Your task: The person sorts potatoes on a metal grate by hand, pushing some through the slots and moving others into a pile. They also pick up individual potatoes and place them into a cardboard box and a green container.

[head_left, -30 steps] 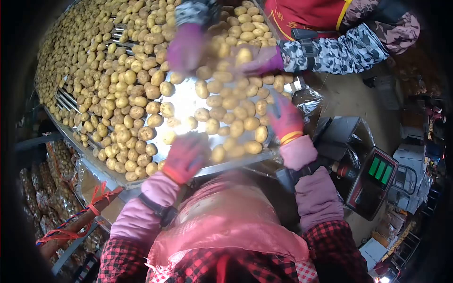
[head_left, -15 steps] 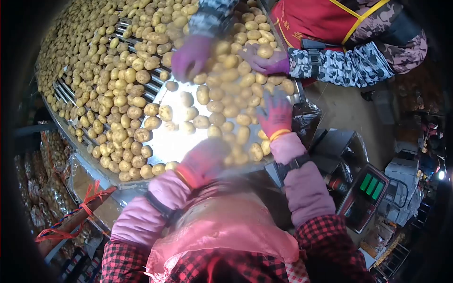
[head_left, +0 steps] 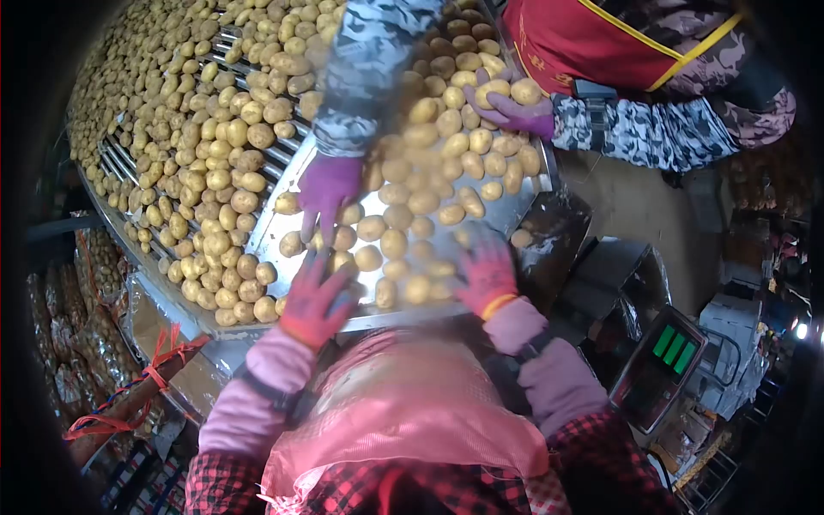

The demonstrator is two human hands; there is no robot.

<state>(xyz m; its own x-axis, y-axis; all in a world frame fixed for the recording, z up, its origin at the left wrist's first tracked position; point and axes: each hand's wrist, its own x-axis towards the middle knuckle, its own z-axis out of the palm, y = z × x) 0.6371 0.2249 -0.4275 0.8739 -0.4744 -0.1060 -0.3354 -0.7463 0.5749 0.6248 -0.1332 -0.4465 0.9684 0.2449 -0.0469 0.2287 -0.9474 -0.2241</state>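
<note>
Many potatoes (head_left: pixel 395 244) lie on a metal table (head_left: pixel 273 233). My left hand (head_left: pixel 319 296), in a pink and grey glove, is spread near the table's front edge, beside a few potatoes and just below the co-worker's purple glove. On the right, my right hand (head_left: pixel 487 273), gloved alike, has its fingers apart and touches potatoes at the front right of the table; its fingertips are a little blurred. Neither of my hands is closed round a potato.
Opposite, a co-worker in a red apron (head_left: pixel 592 43) has one purple-gloved hand (head_left: pixel 330 190) among the potatoes and another (head_left: pixel 513 112) at potatoes. A scale display (head_left: pixel 674 348) stands at right. A red-tied bar (head_left: pixel 142 395) is at left.
My left hand has moved left and slightly up, its fingers now spread. My right hand has come down towards the front edge. The co-worker's arm has reached further towards me, and potatoes have shifted.
</note>
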